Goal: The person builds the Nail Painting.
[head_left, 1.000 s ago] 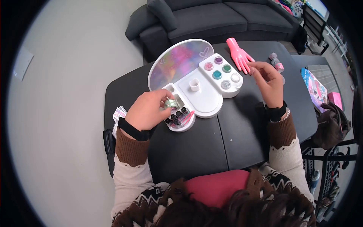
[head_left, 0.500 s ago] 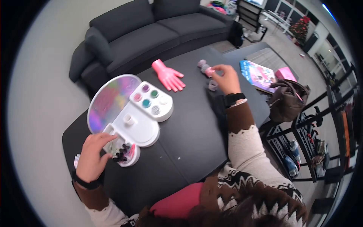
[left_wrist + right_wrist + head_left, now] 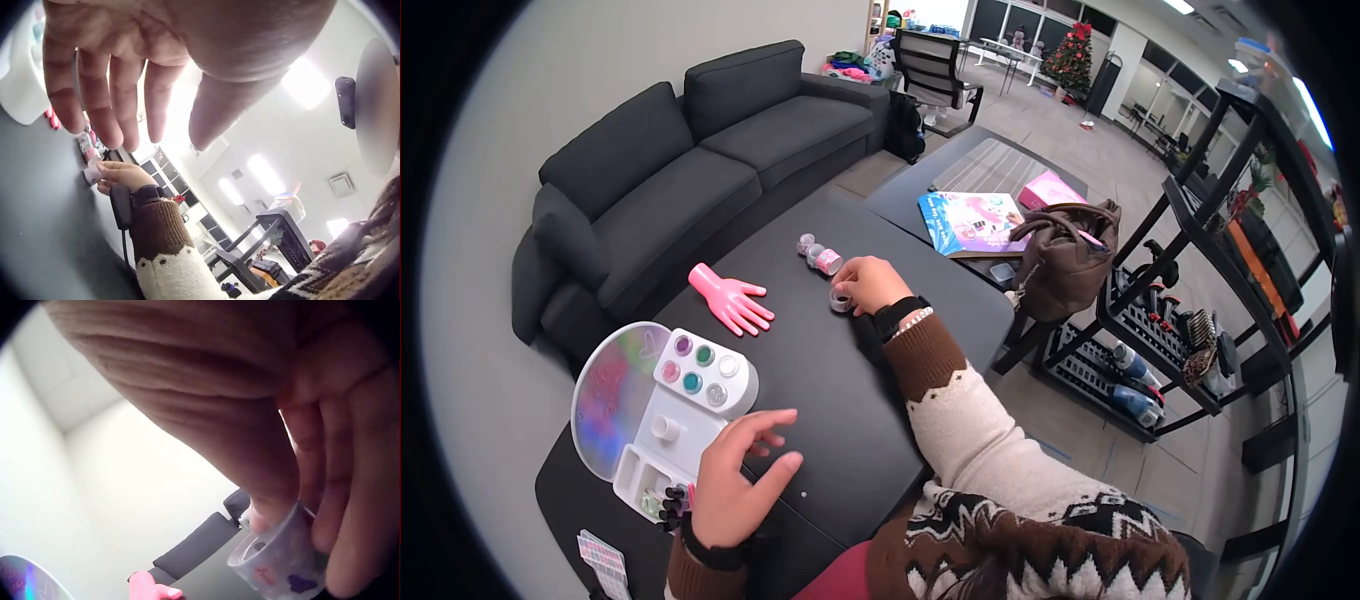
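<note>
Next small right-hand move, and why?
Probably lift the patterned roll toward the white tray: the right hand has its thumb at the roll's rim, fingers round its side; the left hand is open and empty.

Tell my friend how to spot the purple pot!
On the black table, find the white stand with the big rainbow panel. Its raised block holds six little pots in two rows of three. The purple pot sits at one corner, next to the pink and green ones, and is the only purple one.
</note>
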